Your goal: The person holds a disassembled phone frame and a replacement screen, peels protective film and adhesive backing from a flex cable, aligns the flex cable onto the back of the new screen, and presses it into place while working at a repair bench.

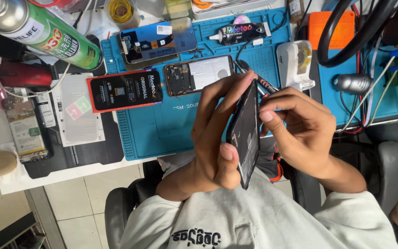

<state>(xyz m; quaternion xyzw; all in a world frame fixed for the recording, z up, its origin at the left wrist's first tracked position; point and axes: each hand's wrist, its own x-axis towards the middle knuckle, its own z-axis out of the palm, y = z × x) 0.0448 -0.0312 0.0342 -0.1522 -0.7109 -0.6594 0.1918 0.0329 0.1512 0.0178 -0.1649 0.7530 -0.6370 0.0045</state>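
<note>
**Phone held on edge between two hands**

Phone (pixel 246 138), dark and turned edge-on to the camera, sits upright above the person's lap, in front of the pale shirt (pixel 254 216). The left hand (pixel 217 143) wraps around it, thumb pressed on the near face and fingers curled behind. The right hand (pixel 300 129) closes in a narrow pinch at the phone's top edge and grips a slim tool (pixel 266 85) whose tip points away over the mat; whether the tip touches the phone is hard to tell.

Just beyond the hands lies a blue work mat (pixel 171 133) on the surface. On it rest an opened phone body (pixel 199 74), a black-and-red flat package (pixel 125 91) and, farther off, a screen panel (pixel 158 40) and a black glue tube (pixel 240 33). A white tape dispenser (pixel 295 62) stands to the right. At the far left corner a green spray can (pixel 47 34) lies tilted.
</note>
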